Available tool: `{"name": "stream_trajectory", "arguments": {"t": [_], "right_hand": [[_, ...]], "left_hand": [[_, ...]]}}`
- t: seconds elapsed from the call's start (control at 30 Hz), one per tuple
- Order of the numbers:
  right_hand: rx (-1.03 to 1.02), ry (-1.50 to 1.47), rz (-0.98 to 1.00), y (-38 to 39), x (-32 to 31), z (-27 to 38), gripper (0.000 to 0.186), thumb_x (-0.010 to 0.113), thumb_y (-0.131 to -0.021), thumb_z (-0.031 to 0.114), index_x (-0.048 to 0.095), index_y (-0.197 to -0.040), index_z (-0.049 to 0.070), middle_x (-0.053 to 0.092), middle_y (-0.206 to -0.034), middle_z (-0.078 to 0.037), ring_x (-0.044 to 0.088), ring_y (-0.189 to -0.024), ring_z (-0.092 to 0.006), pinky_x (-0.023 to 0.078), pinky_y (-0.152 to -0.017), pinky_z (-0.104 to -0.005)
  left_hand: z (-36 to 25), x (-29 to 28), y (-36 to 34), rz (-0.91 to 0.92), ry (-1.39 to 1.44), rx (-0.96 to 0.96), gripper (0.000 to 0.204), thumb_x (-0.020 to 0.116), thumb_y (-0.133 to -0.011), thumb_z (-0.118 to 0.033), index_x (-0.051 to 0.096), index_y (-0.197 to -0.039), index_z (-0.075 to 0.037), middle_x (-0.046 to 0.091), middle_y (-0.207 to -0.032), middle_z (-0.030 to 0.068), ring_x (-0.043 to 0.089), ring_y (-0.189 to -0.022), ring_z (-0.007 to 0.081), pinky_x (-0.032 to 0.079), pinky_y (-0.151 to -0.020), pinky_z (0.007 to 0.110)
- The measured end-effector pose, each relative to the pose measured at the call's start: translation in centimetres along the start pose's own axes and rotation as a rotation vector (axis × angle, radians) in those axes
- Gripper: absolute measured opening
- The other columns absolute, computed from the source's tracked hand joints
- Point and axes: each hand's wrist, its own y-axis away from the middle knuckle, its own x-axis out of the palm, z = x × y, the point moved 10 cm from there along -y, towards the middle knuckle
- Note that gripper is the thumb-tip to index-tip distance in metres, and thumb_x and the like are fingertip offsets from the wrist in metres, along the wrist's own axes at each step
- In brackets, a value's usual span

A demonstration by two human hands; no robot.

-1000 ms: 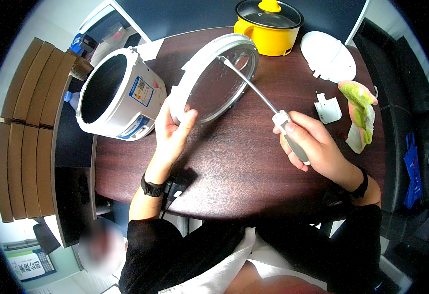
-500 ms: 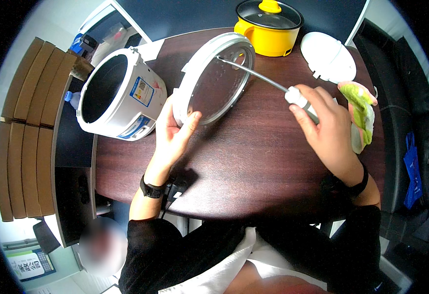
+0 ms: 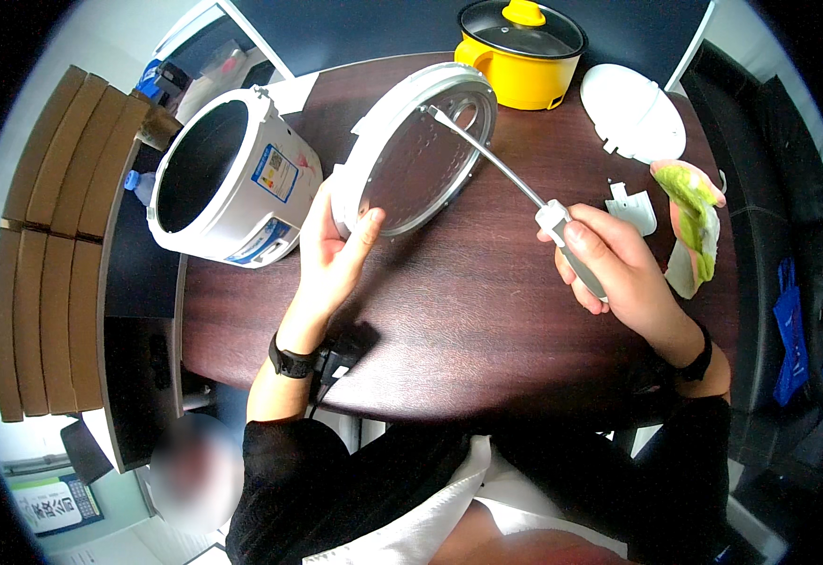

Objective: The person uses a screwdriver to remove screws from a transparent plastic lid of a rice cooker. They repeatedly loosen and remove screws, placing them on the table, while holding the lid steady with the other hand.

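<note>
Tilted up over the table is a round white rice cooker lid (image 3: 356,160) with a dark, shiny inner plate. My left hand (image 3: 331,254) grips its lower left rim, thumb on the inner side. In my right hand (image 3: 615,266) is a screwdriver (image 3: 508,172) with a grey and white handle. Its long metal shaft points up and left, and the tip is at the upper part of the lid's inner plate. The open white cooker body (image 3: 265,193) lies tilted to the left of the lid, its dark inside showing.
A yellow electric pot (image 3: 524,75) with a glass lid stands at the back. To its right lie a white oval cover (image 3: 632,113), a small white plastic piece (image 3: 631,209) and a green and pink cloth (image 3: 691,221). Cardboard boxes (image 3: 44,320) are stacked at far left.
My right hand has shifted down and turned, now wrapping the screwdriver handle with the knuckles differently placed. The shaft is steeper. The small white piece behind my hand has come into view.
</note>
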Motion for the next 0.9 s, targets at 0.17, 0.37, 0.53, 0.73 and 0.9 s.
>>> {"name": "stream_trajectory", "arguments": {"t": [0.17, 0.37, 0.53, 0.73, 0.9], "right_hand": [[0.034, -0.055, -0.014, 0.1, 0.3, 0.1, 0.029, 0.04, -0.098, 0.026, 0.054, -0.102, 0.001, 0.048, -0.066, 0.0, 0.04, -0.045, -0.0035, 0.031, -0.041, -0.0178], [0.058, -0.027, -0.007, 0.1, 0.8, -0.6, 0.026, 0.042, -0.097, 0.024, 0.053, -0.103, 0.001, 0.051, -0.068, -0.004, 0.045, -0.044, -0.0078, 0.035, -0.042, -0.0203], [-0.406, 0.648, -0.319, 0.4, -1.2, 3.4, 0.024, 0.06, -0.086, 0.019, 0.055, -0.103, 0.002, 0.061, -0.086, -0.018, 0.062, -0.074, -0.0334, 0.048, -0.06, -0.0358], [-0.491, 1.091, -0.595, 1.3, -3.6, 6.0, 0.03, 0.063, -0.082, 0.024, 0.057, -0.106, 0.007, 0.058, -0.09, -0.01, 0.061, -0.072, -0.0303, 0.048, -0.062, -0.0368], [-0.272, 0.842, -0.456, 0.9, -4.7, 4.5, 0.021, 0.057, -0.087, 0.022, 0.056, -0.097, 0.004, 0.059, -0.078, -0.016, 0.06, -0.071, -0.0339, 0.046, -0.062, -0.0405]], "left_hand": [[0.2, 0.0, 0.1, 0.006, -0.005, 0.003, 0.043, 0.063, -0.086, -0.011, 0.044, -0.123, -0.001, 0.048, -0.09, -0.002, 0.046, -0.083, 0.0069, 0.038, -0.076, 0.022], [0.4, 0.3, 0.2, 0.016, 0.027, -0.003, 0.042, 0.064, -0.085, -0.01, 0.045, -0.121, -0.001, 0.048, -0.088, -0.0022, 0.046, -0.082, 0.0063, 0.038, -0.074, 0.021], [0.4, 0.6, 0.2, 0.045, 0.052, -0.049, 0.037, 0.063, -0.086, -0.01, 0.045, -0.118, -0.004, 0.046, -0.087, -0.0036, 0.044, -0.079, 0.0047, 0.037, -0.072, 0.02], [0.3, 0.4, 0.1, 0.038, 0.032, -0.011, 0.041, 0.063, -0.086, -0.01, 0.044, -0.122, -0.001, 0.048, -0.089, -0.0022, 0.046, -0.082, 0.0061, 0.039, -0.074, 0.021], [0.6, -0.1, 0.1, 0.02, 0.034, -0.017, 0.042, 0.062, -0.087, -0.011, 0.043, -0.124, -0.001, 0.048, -0.091, -0.0017, 0.046, -0.084, 0.0066, 0.039, -0.076, 0.021]]}}
